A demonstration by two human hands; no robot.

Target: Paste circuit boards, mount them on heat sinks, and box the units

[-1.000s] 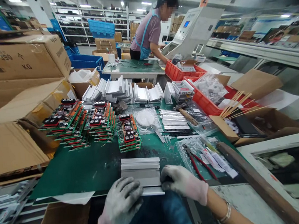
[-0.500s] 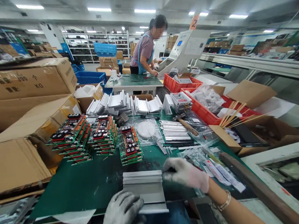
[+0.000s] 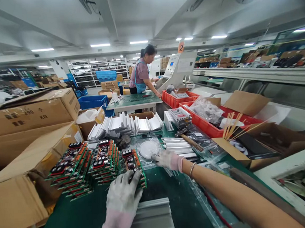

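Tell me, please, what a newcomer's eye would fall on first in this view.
Probably the stacks of circuit boards on the left of the green bench, with the gloved left hand over the front of the rightmost stack. The gloved right hand might draw the eye next, beside a pale round disc mid-bench. Bright red crates stand out toward the right rear.

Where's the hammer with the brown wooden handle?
In the head view, the hammer lies right of centre, just right of the thin silver metal strips, with the nearer red plastic bin farther right.
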